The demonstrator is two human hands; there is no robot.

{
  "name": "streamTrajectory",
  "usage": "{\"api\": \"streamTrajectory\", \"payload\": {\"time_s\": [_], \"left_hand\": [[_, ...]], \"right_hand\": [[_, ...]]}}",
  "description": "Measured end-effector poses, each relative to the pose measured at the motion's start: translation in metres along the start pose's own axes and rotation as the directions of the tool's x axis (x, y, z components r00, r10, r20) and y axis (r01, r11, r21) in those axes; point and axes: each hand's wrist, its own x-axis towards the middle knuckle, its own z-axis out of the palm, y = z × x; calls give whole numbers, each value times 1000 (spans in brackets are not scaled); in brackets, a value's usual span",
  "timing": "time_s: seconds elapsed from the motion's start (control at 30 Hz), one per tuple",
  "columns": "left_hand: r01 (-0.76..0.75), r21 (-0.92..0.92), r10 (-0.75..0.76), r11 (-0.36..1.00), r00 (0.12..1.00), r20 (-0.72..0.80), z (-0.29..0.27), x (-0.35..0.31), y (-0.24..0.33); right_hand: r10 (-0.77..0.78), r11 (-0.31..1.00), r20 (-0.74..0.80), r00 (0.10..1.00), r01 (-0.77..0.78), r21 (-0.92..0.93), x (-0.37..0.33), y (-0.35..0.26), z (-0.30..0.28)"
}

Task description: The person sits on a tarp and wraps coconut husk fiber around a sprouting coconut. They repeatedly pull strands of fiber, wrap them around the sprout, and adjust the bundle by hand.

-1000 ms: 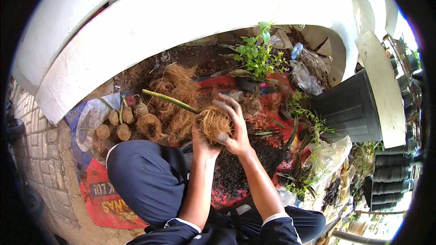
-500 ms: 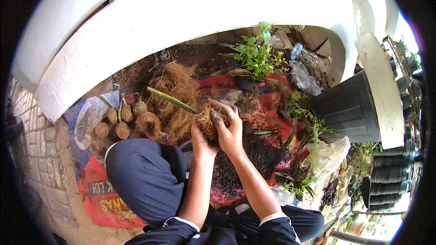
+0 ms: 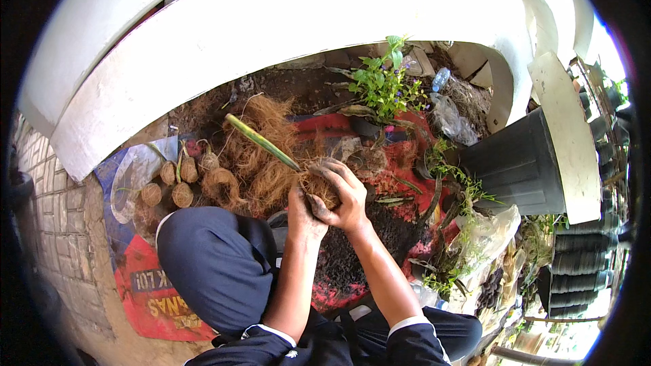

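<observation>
Between my two hands is a ball of brown coconut fibre (image 3: 321,190) with a long, stiff green-and-yellow leaf (image 3: 261,141) sticking out toward the upper left. My left hand (image 3: 304,215) cups the ball from the left and below. Curved over its right side are the fingers of my right hand (image 3: 344,193), with the thumb pressed low against the fibre. Both hands are dark with soil. A loose heap of coconut fibre (image 3: 268,129) lies just beyond them, and dark soil (image 3: 349,251) is spread beneath my right forearm.
Several finished fibre balls (image 3: 182,194) with leaves sit at the left on a red and blue sheet (image 3: 152,298). A leafy plant with purple flowers (image 3: 386,85) grows beyond my hands. To the right stands a black pot (image 3: 519,163); a white curved structure (image 3: 285,10) arches across the far side.
My right hand has shifted its grip, its thumb moving lower on the fibre ball. The leaf has tilted slightly, its tip moving a little right.
</observation>
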Motion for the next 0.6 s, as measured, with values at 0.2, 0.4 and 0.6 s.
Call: {"api": "streamTrajectory", "payload": {"time_s": [0.2,0.4,0.6], "left_hand": [[-45,65,48,997,998,-42,20,-11,5],[-141,405,147,903,989,17,17,-1,3],[-360,373,277,855,925,258,8,7,-4]], "right_hand": [[102,987,-191,976,-75,145,-1,-7,8],[384,894,-374,844,-239,378,-3,-20,13],[753,399,-16,658,-437,807,-4,-20,22]]}}
